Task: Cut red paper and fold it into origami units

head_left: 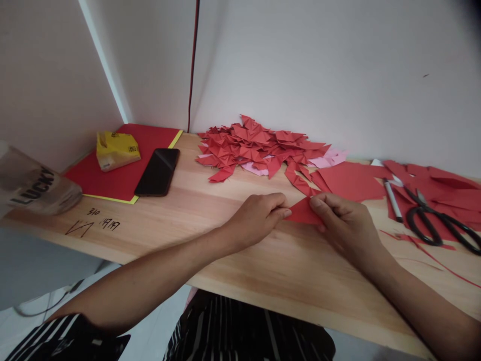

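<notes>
Left hand (259, 215): grip pinching the left corner of the red sheet (303, 213).
Right hand (343, 220): grip pinching its right side.
Sheet: stretched between the hands, over the bench (263, 271); touching or apart, I cannot tell.
Paper risk: uneven pull could tear or skew it.
Pile (255, 143): just beyond; a forward knuckle might scatter its loose pieces.
</notes>
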`<state>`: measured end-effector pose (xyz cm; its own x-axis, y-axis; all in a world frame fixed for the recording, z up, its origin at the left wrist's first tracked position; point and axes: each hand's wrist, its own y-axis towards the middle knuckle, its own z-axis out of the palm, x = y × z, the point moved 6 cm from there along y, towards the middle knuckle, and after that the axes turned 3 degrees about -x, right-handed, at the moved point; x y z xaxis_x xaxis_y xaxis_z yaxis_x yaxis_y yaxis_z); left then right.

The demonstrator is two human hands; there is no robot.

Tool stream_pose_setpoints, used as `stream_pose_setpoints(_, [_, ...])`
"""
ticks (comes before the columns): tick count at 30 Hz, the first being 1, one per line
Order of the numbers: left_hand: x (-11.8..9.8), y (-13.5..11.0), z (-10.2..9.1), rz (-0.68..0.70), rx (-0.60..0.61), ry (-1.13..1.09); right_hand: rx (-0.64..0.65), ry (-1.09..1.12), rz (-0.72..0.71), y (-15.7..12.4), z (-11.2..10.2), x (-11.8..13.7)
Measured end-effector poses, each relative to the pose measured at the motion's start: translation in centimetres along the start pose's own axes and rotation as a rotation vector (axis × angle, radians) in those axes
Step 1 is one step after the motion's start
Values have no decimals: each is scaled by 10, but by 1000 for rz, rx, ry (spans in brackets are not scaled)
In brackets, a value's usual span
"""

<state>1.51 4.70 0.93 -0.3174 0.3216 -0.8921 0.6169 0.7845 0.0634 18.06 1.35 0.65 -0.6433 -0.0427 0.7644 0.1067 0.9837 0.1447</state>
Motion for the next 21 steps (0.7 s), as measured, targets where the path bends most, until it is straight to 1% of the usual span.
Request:
stream_pose_setpoints(2, [1,0,0,-7,1,-21,-3,9,30,0,0,-4])
stream_pose_setpoints(5, [1,0,1,1,-4,-28,-15,14,38,-1,0,-6])
stream_pose_setpoints(11, [2,1,-2,30,-37,37,-17,23,41,0,-1,-5])
stream_pose_setpoints(16, [3,2,-2,30,-24,62,-34,60,69,0,-2,-3])
stream_pose_setpoints(21, [2,2,-3,35,-42,87,-33,104,98,0,-3,-6])
